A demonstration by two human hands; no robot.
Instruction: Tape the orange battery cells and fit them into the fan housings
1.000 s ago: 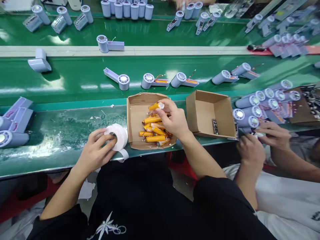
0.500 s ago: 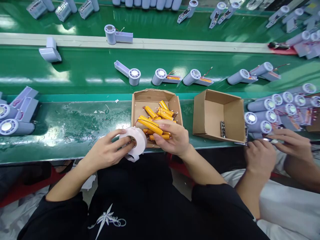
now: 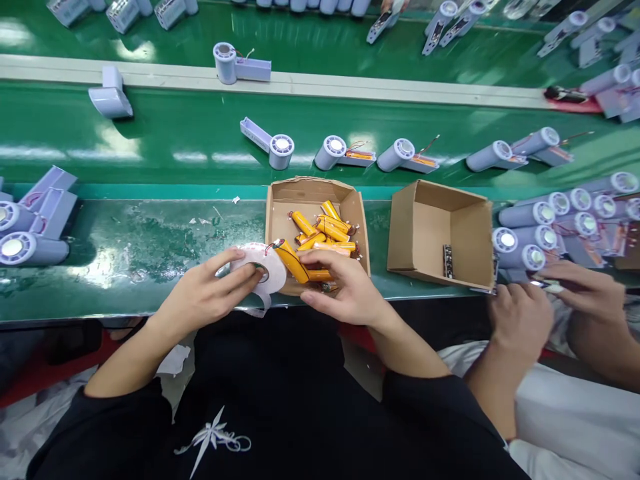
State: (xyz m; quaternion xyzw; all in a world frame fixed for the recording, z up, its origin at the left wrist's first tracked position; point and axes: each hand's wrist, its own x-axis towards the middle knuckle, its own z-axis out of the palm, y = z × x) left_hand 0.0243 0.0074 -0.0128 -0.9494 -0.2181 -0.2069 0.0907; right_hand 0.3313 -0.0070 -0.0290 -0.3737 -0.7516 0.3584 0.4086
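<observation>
My left hand (image 3: 213, 290) is closed on a roll of white tape (image 3: 273, 270), its fingers reaching into the core; a loose tape end hangs below. Against the roll's right side leans an orange cylindrical battery (image 3: 291, 261) with thin wires at its upper end. Beside its lower end is my right hand (image 3: 345, 283), thumb and fingers apart with a gap between them. Whether a fingertip still touches the battery is hard to see. Behind and under both lies a cardboard box (image 3: 280, 193) holding several more orange batteries (image 3: 333, 229).
Right of it stands a second cardboard box (image 3: 425, 233) with a small dark strip (image 3: 447, 260) inside. Lavender housings (image 3: 281, 151) sit on the green belt (image 3: 175, 147); more are grouped at left (image 3: 35, 248) and right (image 3: 530, 213). A co-worker's hands (image 3: 523, 313) work close at right.
My right hand lifted a battery from the box and brought it to the tape roll; its fingers have since spread. My left hand raised the roll toward the box. The view shifted too.
</observation>
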